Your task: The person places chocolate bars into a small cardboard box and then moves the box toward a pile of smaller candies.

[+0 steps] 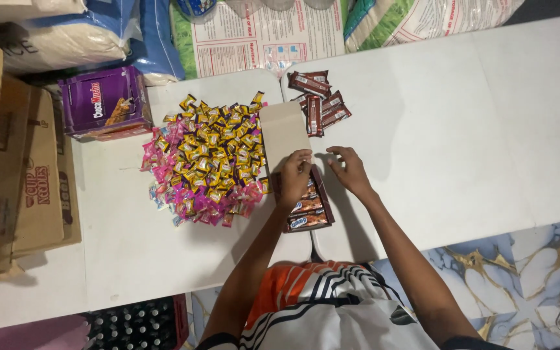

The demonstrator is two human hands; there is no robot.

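My left hand (295, 176) reaches into an open brown box (324, 202) of wrapped chocolate bars on the white table (461, 129), its fingers curled on a bar inside. The box's lid flap (283, 133) stands open behind it. My right hand (350, 170) hovers just right of the box, fingers spread, holding nothing. A small heap of brown chocolate bars (317, 104) lies behind the flap. Left of the box spreads a big pile of yellow and pink wrapped candies (209, 159).
A purple snack carton (105, 104) sits at the table's left rear. Cardboard boxes (27, 168) are stacked at the far left. Large sacks (260, 32) lean behind the table. A crate of bottles (137, 324) stands below the near edge, over marble-patterned floor (520, 259).
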